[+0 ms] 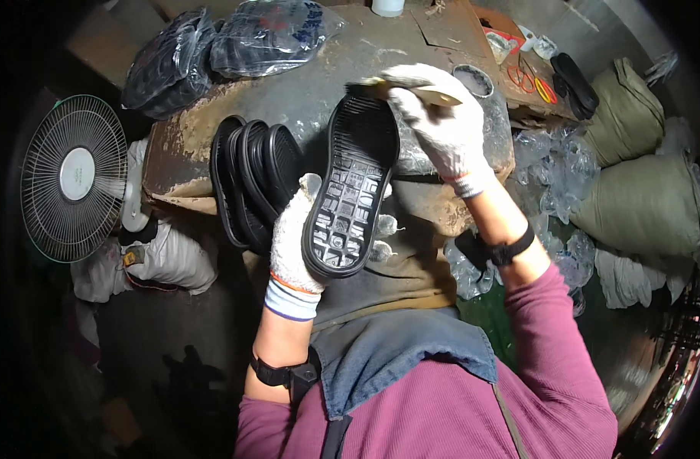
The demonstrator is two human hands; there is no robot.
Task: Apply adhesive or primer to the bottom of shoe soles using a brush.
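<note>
Purple ribbed shirt [419, 417] and faded blue cloth apron [396, 356] are seen closest, and beyond them a long black rubber sole with a gridded heel [351, 195] is held up at the front edge of a worn grey-brown workbench [369, 57]. It's clamped from the left side by the white-gloved left hand [292, 237], with grey fingertips [386, 225] shown past the right side. Up at the toe, a tan-handled brush with dark bristles [441, 98] is gripped by the white-gloved right hand [445, 126]; whether the rim is touched by the bristles cannot be told. So the hands are held apart, each closed on its own thing. Over at the left part of the front edge, several black soles [254, 172] are nested closely together. Dark goods in clear plastic bags [277, 38] are set toward the far left corner; a round grey tub [474, 80] is placed near the right edge.
</note>
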